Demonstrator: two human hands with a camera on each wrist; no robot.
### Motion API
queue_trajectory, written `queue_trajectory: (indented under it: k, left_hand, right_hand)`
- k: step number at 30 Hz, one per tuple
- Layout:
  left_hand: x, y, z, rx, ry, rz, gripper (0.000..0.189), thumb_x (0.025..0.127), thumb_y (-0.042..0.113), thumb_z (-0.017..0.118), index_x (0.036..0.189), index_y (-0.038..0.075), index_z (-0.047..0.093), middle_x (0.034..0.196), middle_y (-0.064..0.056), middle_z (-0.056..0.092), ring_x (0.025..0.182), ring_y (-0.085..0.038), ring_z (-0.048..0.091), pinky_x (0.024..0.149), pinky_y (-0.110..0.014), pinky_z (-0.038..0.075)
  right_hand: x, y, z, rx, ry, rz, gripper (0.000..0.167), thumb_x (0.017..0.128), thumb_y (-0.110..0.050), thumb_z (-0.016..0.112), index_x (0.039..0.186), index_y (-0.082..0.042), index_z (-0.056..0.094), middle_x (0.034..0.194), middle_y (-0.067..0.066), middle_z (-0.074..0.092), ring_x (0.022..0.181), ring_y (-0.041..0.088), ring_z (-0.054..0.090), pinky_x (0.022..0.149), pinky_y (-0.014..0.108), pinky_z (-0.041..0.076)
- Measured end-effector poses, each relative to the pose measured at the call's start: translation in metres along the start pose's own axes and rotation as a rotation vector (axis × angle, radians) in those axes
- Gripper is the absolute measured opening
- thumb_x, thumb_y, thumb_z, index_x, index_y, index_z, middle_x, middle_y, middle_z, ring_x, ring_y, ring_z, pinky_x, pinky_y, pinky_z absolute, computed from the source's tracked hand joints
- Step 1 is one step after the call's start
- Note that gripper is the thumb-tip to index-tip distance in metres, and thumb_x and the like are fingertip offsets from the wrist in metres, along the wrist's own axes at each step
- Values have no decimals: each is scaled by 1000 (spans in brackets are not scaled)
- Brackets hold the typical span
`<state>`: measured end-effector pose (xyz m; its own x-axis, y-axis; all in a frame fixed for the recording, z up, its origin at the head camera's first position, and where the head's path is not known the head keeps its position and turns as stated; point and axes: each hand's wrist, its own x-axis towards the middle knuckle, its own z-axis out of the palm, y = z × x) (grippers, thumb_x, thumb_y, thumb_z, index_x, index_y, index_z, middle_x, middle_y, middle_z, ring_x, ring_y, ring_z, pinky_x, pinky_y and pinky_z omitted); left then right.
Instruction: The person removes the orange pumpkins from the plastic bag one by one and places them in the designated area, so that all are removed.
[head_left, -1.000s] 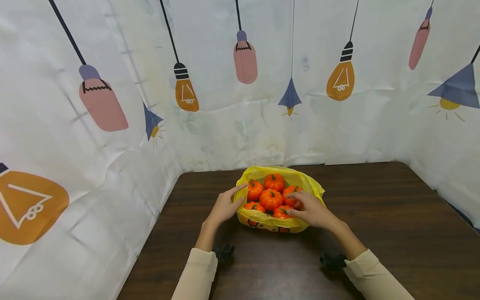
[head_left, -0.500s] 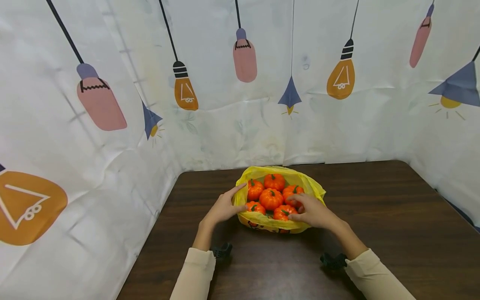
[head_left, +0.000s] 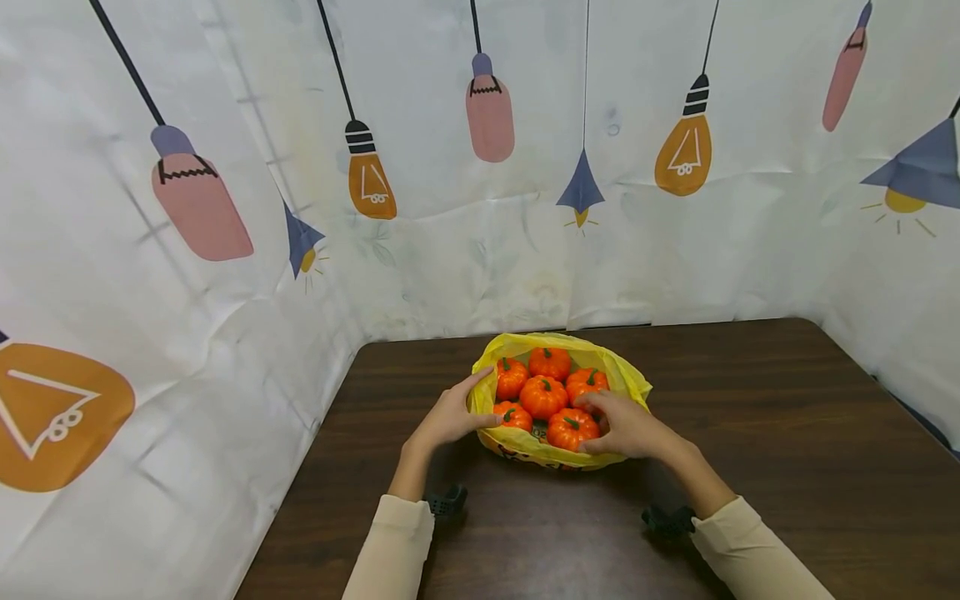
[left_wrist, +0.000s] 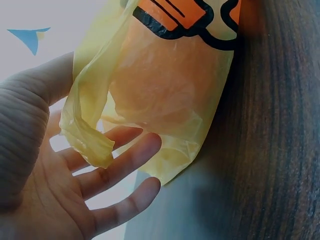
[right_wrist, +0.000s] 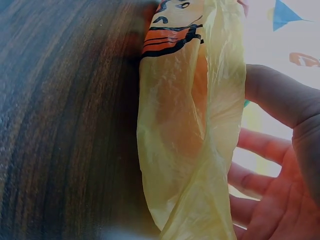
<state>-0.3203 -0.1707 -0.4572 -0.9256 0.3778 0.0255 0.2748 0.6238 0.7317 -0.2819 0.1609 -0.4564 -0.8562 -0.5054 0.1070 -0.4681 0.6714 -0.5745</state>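
Note:
A yellow plastic bag (head_left: 628, 372) stands with its mouth spread wide, holding several small orange pumpkins (head_left: 543, 397) with green stems. At its left side is my left hand (head_left: 448, 417), index finger along the left rim and thumb at the front rim. The left wrist view shows its other fingers (left_wrist: 112, 172) spread and slightly bent by the bag. My right hand (head_left: 628, 427) reaches over the right front rim, thumb and fingers apart near the front right pumpkin (head_left: 572, 428). In the right wrist view the bag wall (right_wrist: 170, 115) hides part of the fingers.
The bag stands toward the back of a dark brown wooden table (head_left: 750, 433). A white curtain (head_left: 465, 275) printed with lamps and bulbs hangs behind the table and along its sides. Each wrist wears a dark strapped device (head_left: 666, 522).
My left thumb has moved down and right onto the front rim. The bag's front edge has shifted slightly toward me, and more of the front right pumpkin shows. My right hand has barely moved.

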Motion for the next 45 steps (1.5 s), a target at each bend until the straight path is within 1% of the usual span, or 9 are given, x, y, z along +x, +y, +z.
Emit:
queue_trajectory:
  k: [4,11,15,22,32,36,40,43,45]
  left_hand:
    - [0,-2,1,-15,-4,-5,86,86,41,82,159,34,38,162,-10,42,143,-34,47,111,-56,44]
    - [1,-3,2,-13,7,-20,87,85,43,83,159,33,38,160,-11,44,137,-33,52,109,-54,46]
    - [1,-2,2,-11,12,-23,87,85,43,83,159,31,39,160,-12,44,137,-34,51,110,-54,45]
    - [1,-2,2,-9,11,-26,89,84,44,83,160,31,38,160,-12,44,135,-33,53,109,-53,46]
    - [1,-4,2,-10,12,-31,89,84,46,83,160,33,37,161,-12,44,137,-34,52,110,-55,45]
    - [1,-4,2,-14,10,-31,89,84,47,83,160,34,37,161,-12,43,137,-33,52,109,-54,46]
    - [1,-5,3,-18,12,-27,90,84,46,83,160,33,37,161,-12,43,134,-33,54,108,-53,47]
    - [1,-5,3,-17,14,-25,90,84,45,84,160,32,37,160,-12,44,131,-32,56,106,-52,49]
    - [1,-5,3,-14,17,-20,91,84,45,84,160,31,36,160,-13,44,130,-32,57,104,-51,50]
  right_hand:
    - [0,-1,1,-9,-8,-1,63,79,-31,88,130,-4,64,117,8,68,108,25,62,94,46,51]
    - [0,0,2,17,-53,61,71,78,-31,88,137,-3,60,120,9,68,111,25,62,96,48,51]
    - [0,0,2,34,-64,82,72,79,-32,88,139,-4,59,121,10,68,112,27,63,97,49,51]
    - [0,3,3,57,-53,60,70,80,-32,87,139,-5,59,123,11,68,112,27,63,94,48,51]
    - [-1,5,1,93,-14,8,70,78,-32,88,137,-7,60,118,8,67,105,22,61,89,42,51]
    - [-2,6,-1,129,-5,-15,73,78,-33,88,138,-6,58,121,10,64,107,23,59,90,42,50]
    - [-3,5,-3,175,8,-36,75,80,-33,87,142,-4,54,126,12,62,110,24,59,91,40,51]
    - [-4,4,-5,207,22,-32,77,81,-34,87,144,-6,53,129,13,58,112,26,57,92,40,50]
    - [-4,3,-7,223,27,-20,77,82,-35,86,146,-9,52,131,14,55,113,27,54,92,42,50]
